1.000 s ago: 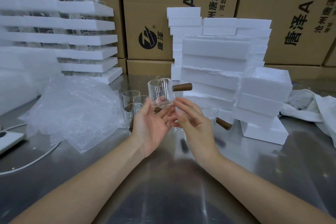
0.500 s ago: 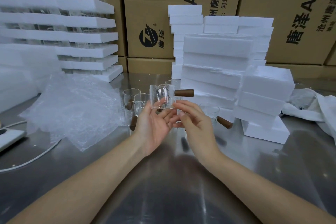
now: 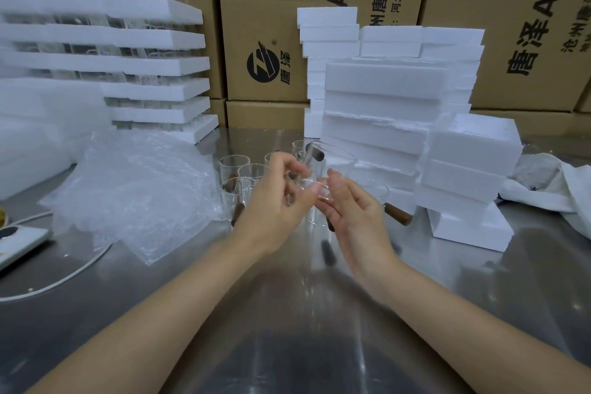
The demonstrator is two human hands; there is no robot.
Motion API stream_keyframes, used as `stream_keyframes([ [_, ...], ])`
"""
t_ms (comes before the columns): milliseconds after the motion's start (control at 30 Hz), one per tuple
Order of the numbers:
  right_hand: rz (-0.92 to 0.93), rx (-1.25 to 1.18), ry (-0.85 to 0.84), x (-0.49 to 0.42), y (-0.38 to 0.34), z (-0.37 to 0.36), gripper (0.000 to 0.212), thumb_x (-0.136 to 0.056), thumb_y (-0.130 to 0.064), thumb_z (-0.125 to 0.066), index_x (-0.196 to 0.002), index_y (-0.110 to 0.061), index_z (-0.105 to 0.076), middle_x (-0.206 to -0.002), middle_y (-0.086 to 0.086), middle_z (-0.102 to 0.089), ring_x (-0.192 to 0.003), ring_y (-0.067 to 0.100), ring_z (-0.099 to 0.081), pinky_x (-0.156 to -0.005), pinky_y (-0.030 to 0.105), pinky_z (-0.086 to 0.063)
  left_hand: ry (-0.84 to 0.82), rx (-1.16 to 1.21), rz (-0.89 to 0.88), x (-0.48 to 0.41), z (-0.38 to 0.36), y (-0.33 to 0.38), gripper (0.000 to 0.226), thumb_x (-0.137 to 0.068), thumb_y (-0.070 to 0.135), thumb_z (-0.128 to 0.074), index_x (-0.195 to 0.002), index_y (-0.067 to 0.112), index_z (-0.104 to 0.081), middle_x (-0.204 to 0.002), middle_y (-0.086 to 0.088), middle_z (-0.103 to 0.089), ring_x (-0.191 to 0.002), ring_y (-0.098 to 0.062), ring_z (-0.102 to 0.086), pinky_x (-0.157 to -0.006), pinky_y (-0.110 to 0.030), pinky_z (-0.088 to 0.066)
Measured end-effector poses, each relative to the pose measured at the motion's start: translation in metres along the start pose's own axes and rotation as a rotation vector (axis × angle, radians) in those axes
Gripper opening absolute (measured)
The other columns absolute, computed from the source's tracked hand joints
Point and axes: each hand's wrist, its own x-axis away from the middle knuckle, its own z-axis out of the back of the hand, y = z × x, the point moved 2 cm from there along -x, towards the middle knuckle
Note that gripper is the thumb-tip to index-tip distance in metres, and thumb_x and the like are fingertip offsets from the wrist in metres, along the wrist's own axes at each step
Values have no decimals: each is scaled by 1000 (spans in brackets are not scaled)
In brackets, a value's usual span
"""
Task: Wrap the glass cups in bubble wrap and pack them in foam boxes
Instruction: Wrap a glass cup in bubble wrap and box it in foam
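My left hand point(image 3: 275, 201) and my right hand point(image 3: 355, 211) hold one clear glass cup point(image 3: 332, 166) between them above the steel table point(image 3: 287, 313). The left fingers curl round its left side; the right fingertips touch its lower right edge. Its dark wooden handle point(image 3: 315, 153) points away from me and is blurred. Several more glass cups point(image 3: 238, 176) with wooden handles stand just behind my left hand. A crumpled pile of bubble wrap point(image 3: 134, 192) lies to the left. White foam boxes point(image 3: 383, 105) are stacked behind and to the right.
More foam trays holding glassware point(image 3: 105, 51) are stacked at the back left. Brown cardboard cartons point(image 3: 262, 25) line the back. A white cloth point(image 3: 556, 189) lies at the right edge. A white power strip point(image 3: 19, 240) with its cable sits at the left edge.
The cup has turned in my hands: its wooden handle, which pointed right, now points away from me. My left fingers have curled further round the glass.
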Motion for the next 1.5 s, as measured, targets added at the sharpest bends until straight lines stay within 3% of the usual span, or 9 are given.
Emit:
stream_keyframes([
  [100,-42,-145,12,-1,-4,0,15,-83,-34,-69,-87,-21,-74,-86,4,-72,-86,21,-70,-77,23,-55,139,-476,-122,-11,32,3,23,-80,29,-39,-76,15,-56,-66,3,-56,-62,-20,-52,-53,-37,-42],
  [200,-93,-206,38,2,-4,-3,24,-86,-28,-64,-105,-14,-63,-100,18,-67,-83,22,-71,-75,24,-56,331,-870,165,-21,62,-11,9,-82,15,-48,-83,11,-56,-83,-4,-55,-76,-29,-50,-58,-33,-33],
  [367,-206,-280,9,6,-1,-8,48,-78,-35,-60,-121,-16,-51,-114,26,-64,-87,28,-70,-76,29,-58,-88,-1314,799,-6,85,-50,52,-89,36,-60,-127,7,-39,-131,-16,-33,-121,-32,-35,-91,-36,-36],
  [467,-271,-330,-29,7,0,-8,38,-86,-34,-54,-119,-15,-51,-91,19,-73,-92,32,-70,-82,31,-58,-110,-1213,863,-2,88,-59,33,-89,8,-52,-121,5,-42,-125,-17,-41,-116,-33,-42,-92,-36,-38],
  [600,-316,-370,-58,8,-2,-9,56,-82,-34,-60,-131,-12,-46,-114,25,-66,-108,35,-65,-92,34,-53,45,-1046,751,-4,94,-55,15,-85,-9,-47,-87,5,-42,-102,-19,-55,-82,-31,-49,-71,-34,-38],
  [800,-199,-278,-141,3,-8,-10,64,-82,-39,-64,-138,-38,-32,-124,22,-61,-102,28,-68,-93,35,-52,548,-812,179,-18,89,-13,27,-94,18,-52,-120,13,-57,-96,-8,-70,-87,-37,-62,-69,-38,-42],
  [867,-181,-281,-128,3,-16,-11,47,-81,-45,-58,-124,-34,-44,-119,22,-64,-85,26,-69,-70,26,-56,534,-594,87,-18,78,-2,18,-93,22,-58,-109,17,-66,-90,-4,-72,-78,-28,-66,-73,-38,-51],
  [1000,-211,-88,-111,1,-26,-5,35,-83,-58,-43,-100,-28,-47,-93,13,-74,-41,14,-48,-39,17,-26,493,-210,76,-15,61,7,6,-89,22,-68,-85,22,-72,-73,7,-69,-58,-10,-60,-63,-18,-49],
  [1500,69,452,-180,3,-23,-11,25,-74,-64,-51,-77,-40,-59,-78,-3,-72,-49,-2,-51,-53,12,-38,348,19,128,-13,40,12,18,-87,21,-69,-81,37,-72,-68,11,-71,-55,-4,-59,-57,-17,-51],
])
